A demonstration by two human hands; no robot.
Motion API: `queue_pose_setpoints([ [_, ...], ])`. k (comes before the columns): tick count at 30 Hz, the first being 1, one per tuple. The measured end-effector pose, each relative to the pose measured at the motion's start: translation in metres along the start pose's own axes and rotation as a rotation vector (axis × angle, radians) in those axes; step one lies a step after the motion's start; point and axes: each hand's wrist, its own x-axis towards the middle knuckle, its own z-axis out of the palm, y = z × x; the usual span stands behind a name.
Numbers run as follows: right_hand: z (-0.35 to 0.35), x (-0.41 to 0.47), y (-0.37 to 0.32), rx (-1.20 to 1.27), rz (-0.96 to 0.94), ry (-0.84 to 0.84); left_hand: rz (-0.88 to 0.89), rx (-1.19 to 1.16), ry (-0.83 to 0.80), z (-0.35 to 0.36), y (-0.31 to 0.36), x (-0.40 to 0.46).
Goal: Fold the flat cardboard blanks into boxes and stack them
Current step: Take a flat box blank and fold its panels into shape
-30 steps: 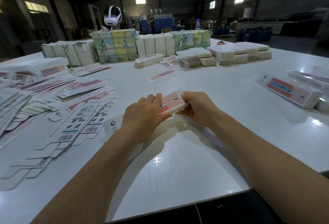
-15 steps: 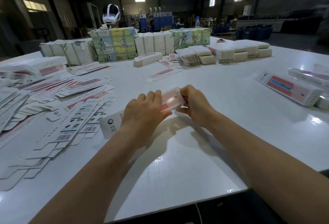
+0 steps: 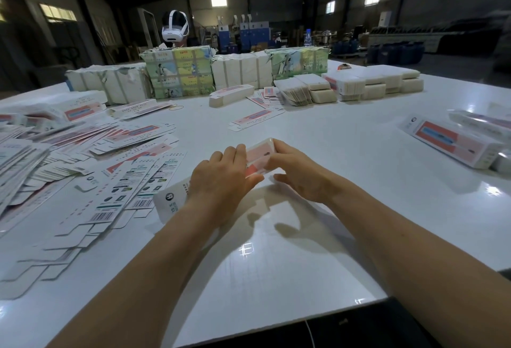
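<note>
I hold a long white and pink cardboard box [image 3: 258, 155] just above the middle of the white table [image 3: 359, 181]. My left hand [image 3: 224, 179] wraps over its middle, hiding most of it, and its near end [image 3: 170, 204] sticks out below my wrist. My right hand [image 3: 297, 168] grips the far end with curled fingers. Flat blanks [image 3: 83, 159] lie spread in a loose heap to the left. Folded boxes [image 3: 453, 143] lie together at the right edge.
Wrapped bundles of blanks [image 3: 179, 74] and white stacks [image 3: 373, 82] line the far side. A single flat blank [image 3: 255, 119] lies beyond my hands. A white headset [image 3: 174, 27] sits behind the bundles. The table's near edge [image 3: 276, 328] is close to my body.
Both hands have shifted slightly with the box; my right hand's fingers have closed over its far end, and the box's near end now shows more below my left wrist.
</note>
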Motion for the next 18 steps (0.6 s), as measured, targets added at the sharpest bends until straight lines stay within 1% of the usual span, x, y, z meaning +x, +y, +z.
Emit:
queue_pose_setpoints([
  [4, -0.0005, 0.0011, -0.0009, 0.026, -0.021, -0.083, -0.026, -0.040, -0.008, 0.0028, -0.0023, 0.0005],
  [9, -0.0037, -0.0010, 0.0044, -0.157, -0.145, -0.091, -0.022, -0.089, 0.028, -0.0034, -0.0015, -0.0025],
  [13, -0.0045, 0.0019, 0.0057, -0.086, -0.134, -0.108, -0.042, -0.115, 0.011, -0.0032, -0.0012, -0.0027],
  [15, -0.0014, 0.0043, 0.0062, -0.007, -0.105, -0.063, -0.045, -0.126, -0.013, -0.0012, -0.0008, -0.0013],
  [16, -0.0001, 0.0048, 0.0065, 0.001, -0.098, -0.001, -0.035, -0.128, -0.026, -0.0005, -0.0007, -0.0005],
  [18, -0.0006, 0.0049, 0.0044, -0.083, -0.127, 0.154, -0.006, -0.128, -0.038, 0.0007, -0.0013, 0.0005],
])
